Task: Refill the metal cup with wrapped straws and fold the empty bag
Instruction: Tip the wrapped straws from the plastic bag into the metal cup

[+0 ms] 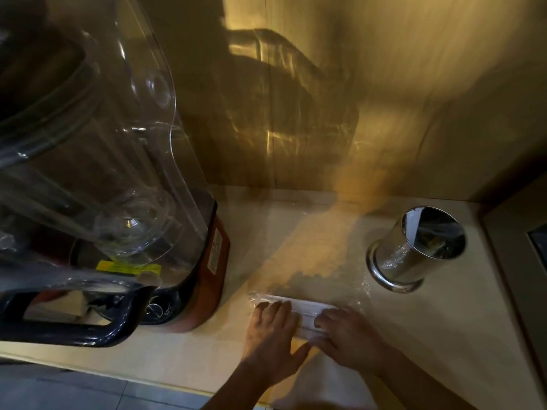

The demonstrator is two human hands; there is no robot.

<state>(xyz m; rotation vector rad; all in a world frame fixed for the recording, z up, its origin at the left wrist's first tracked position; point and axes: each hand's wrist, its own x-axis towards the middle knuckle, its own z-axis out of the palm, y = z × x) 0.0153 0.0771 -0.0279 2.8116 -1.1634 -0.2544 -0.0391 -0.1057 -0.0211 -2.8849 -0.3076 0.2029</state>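
I see a blender point(112, 202) with a clear cover and red base standing at the left on the pale counter point(444, 335), against a golden wall point(384, 84).

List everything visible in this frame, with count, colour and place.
Blender: one, clear jar on a red base with a black handle, left on the counter.
Cup: one, shiny metal, upright, right rear of the counter; contents unclear.
Bag: one, clear plastic, flat on the counter between blender and cup.
Straws: a white wrapped bundle, count unclear, under the fingers at the bag's near end.
Counter: one, beige.
Wall: brown, behind.
Hands: left and right, both flat on the bundle.
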